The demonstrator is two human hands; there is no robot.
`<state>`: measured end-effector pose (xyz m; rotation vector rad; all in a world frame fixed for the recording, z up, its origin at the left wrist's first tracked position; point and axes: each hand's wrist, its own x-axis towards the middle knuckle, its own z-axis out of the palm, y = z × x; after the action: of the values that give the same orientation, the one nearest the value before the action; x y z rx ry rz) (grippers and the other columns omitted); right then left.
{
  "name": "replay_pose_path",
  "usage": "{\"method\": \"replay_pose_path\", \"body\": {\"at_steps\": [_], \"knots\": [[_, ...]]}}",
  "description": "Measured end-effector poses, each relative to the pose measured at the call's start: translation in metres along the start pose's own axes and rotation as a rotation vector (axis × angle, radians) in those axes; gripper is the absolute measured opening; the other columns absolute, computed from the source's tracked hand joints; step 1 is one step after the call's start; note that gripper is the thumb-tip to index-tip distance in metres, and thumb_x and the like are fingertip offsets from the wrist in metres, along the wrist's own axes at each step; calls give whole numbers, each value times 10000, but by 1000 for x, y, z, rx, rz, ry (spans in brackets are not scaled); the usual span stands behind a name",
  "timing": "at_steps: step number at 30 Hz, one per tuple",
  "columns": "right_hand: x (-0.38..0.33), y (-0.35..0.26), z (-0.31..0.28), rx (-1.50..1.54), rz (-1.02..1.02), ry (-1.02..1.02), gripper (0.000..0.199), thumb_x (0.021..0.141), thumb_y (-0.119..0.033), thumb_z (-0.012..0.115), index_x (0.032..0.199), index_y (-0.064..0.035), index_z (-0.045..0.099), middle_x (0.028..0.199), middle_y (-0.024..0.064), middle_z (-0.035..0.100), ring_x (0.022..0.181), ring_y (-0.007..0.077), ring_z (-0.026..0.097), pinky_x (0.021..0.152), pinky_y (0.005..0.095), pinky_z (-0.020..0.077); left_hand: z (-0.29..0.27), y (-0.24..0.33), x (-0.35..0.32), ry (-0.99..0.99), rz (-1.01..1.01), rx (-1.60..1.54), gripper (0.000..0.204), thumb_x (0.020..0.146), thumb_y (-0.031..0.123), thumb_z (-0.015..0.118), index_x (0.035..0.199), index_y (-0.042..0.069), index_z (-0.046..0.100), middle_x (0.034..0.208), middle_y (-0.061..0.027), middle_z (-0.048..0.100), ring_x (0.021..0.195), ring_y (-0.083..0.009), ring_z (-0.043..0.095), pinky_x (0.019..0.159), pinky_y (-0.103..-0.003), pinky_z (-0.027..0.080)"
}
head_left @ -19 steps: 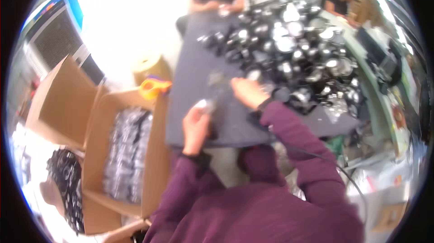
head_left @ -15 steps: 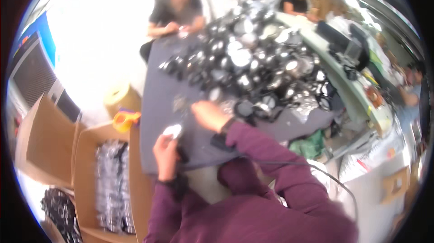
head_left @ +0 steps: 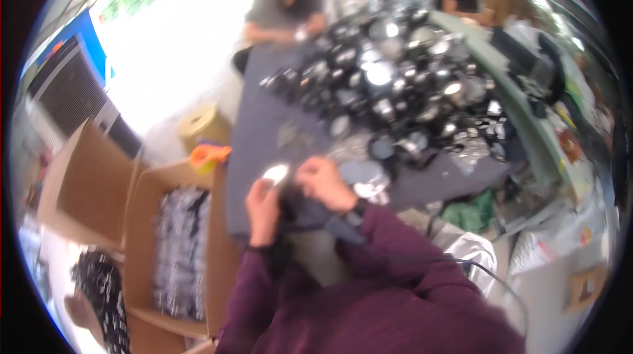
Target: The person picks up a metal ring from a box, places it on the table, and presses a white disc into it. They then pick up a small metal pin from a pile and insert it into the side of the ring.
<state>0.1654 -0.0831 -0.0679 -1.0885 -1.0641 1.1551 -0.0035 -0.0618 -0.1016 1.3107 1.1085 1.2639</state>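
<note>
Both hands, left hand [head_left: 262, 206] and right hand [head_left: 323, 182], pinch a small white piece [head_left: 275, 173] over the dark table [head_left: 264, 136].

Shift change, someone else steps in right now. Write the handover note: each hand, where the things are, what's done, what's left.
Left hand: raised over the near edge of the grey table, holding a small pale shiny piece at the fingertips.
Right hand: closed beside it, touching the same piece; the picture is blurred, so the grip is unclear.
Things: big heap of black and silver items across the table; open cardboard box at the left, filled with similar packed items.
Done: box looks largely filled.
Left: the heap is still large.
</note>
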Motion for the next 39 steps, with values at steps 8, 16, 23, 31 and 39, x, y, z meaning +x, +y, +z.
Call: {"method": "replay_pose_path", "body": {"at_steps": [8,16,23,31,39], "knots": [[-2,16,26,197,139,-23,52,909,-36,572,905,13,590,802,82,649,491,68,518,403,202,371,-5,-2,2,-5,-15,-57,183,884,30,549,1058,45,604,706,-25,612,485,-54,512,400,-205,418],[-2,18,35,220,165,28,84,916,-60,584,896,20,597,733,58,604,472,51,473,393,197,341,-7,-5,1,-26,-42,-68,182,887,22,541,1055,50,607,703,-25,617,481,-53,515,401,-207,421],[3,21,31,206,233,4,101,910,-77,598,881,20,594,708,50,588,457,52,461,373,202,321,-8,-2,0,-39,-56,-76,182,890,24,546,1059,46,607,705,-22,620,492,-47,519,415,-200,422],[1,20,32,70,121,14,118,893,-68,600,820,25,605,687,42,595,507,54,484,428,220,358,-6,-1,0,-58,-78,-122,190,896,28,542,1078,44,595,740,-49,658,524,-63,567,430,-193,435],[3,5,39,-49,117,-18,123,853,-53,614,764,31,615,673,45,610,576,97,545,503,263,416,-10,-1,2,-48,-73,-103,201,890,29,540,1084,31,591,739,-60,659,529,-72,571,434,-201,442]]}}
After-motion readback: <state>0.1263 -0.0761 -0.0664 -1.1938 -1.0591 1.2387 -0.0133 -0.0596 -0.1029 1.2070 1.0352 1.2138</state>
